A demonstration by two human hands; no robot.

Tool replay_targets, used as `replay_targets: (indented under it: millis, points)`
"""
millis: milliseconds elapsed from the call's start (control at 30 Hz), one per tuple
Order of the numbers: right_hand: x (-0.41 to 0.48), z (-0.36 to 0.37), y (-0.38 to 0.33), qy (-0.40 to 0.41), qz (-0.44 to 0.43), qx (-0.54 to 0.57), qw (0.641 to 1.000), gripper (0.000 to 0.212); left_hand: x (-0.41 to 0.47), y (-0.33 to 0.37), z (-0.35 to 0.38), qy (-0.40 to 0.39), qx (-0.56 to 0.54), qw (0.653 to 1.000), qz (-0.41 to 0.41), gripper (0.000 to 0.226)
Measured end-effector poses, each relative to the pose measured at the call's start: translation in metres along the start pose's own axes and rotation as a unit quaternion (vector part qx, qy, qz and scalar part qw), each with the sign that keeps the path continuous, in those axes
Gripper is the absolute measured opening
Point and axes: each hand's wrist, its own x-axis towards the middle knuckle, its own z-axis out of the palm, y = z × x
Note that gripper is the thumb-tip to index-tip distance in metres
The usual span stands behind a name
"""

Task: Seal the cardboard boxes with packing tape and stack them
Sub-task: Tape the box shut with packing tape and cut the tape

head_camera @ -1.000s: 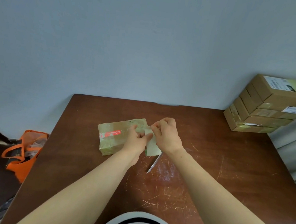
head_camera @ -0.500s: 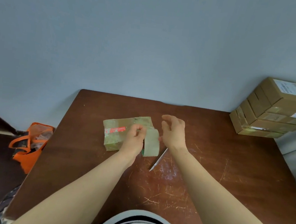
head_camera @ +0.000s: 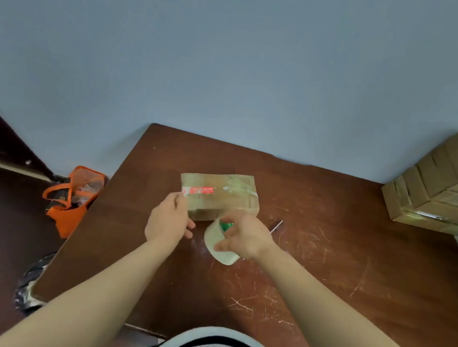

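A small cardboard box (head_camera: 220, 193), wrapped in shiny tape and bearing a red label, lies flat on the brown table (head_camera: 339, 268). My left hand (head_camera: 169, 219) is at the box's near left corner, fingertips touching it by the red label, fingers loosely bent. My right hand (head_camera: 247, 235) grips a roll of pale packing tape (head_camera: 219, 246) just in front of the box, thumb on the outer face and fingers in the green core. The roll is tilted and lifted slightly off the table.
A thin metal blade (head_camera: 276, 226) lies on the table right of my right hand. A stack of sealed cardboard boxes (head_camera: 438, 193) stands at the table's far right corner by the wall. An orange bag (head_camera: 72, 200) sits on the floor to the left.
The tape roll has passed from my left hand to my right hand and come toward me. My left hand has moved to the box's left corner. The view has swung left.
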Motion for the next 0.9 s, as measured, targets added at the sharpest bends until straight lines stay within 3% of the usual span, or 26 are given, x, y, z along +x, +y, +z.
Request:
replay_targets:
  millis: [167, 267, 367, 467, 533, 600, 767, 900]
  points:
    - [0.003, 0.048, -0.008, -0.032, -0.085, -0.238, 0.967, 0.038, 0.014, -0.017, -0.005, 0.030, -0.063, 0.995, -0.066, 0.021]
    - [0.005, 0.074, -0.009, -0.062, -0.115, -0.284, 0.950, 0.033, 0.017, -0.028, 0.000, 0.023, -0.069, 0.994, -0.078, 0.026]
    - [0.004, 0.076, -0.002, -0.044, -0.126, -0.222, 0.966, 0.038, 0.022, -0.035, 0.002, 0.018, -0.051, 0.996, -0.069, 0.033]
    - [0.006, 0.063, 0.012, 0.116, -0.113, -0.135, 0.977, 0.032, 0.027, -0.036, 0.004, 0.026, -0.027, 0.998, -0.049, 0.036]
    - [0.016, 0.046, 0.024, 0.230, -0.047, -0.024, 0.972, 0.025, 0.031, -0.033, 0.006, 0.033, -0.008, 0.999, -0.024, 0.038]
    - [0.030, 0.027, 0.035, 0.287, 0.014, 0.068, 0.956, 0.026, 0.036, -0.027, 0.010, 0.022, 0.008, 1.000, 0.005, 0.042]
    - [0.061, 0.004, 0.043, 0.251, 0.069, 0.120, 0.958, 0.049, 0.051, -0.018, 0.025, -0.020, 0.048, 0.996, 0.068, 0.054]
    - [0.082, 0.003, 0.041, 0.169, 0.110, 0.147, 0.968, 0.061, 0.066, -0.019, 0.039, -0.065, 0.023, 0.997, 0.026, 0.060]
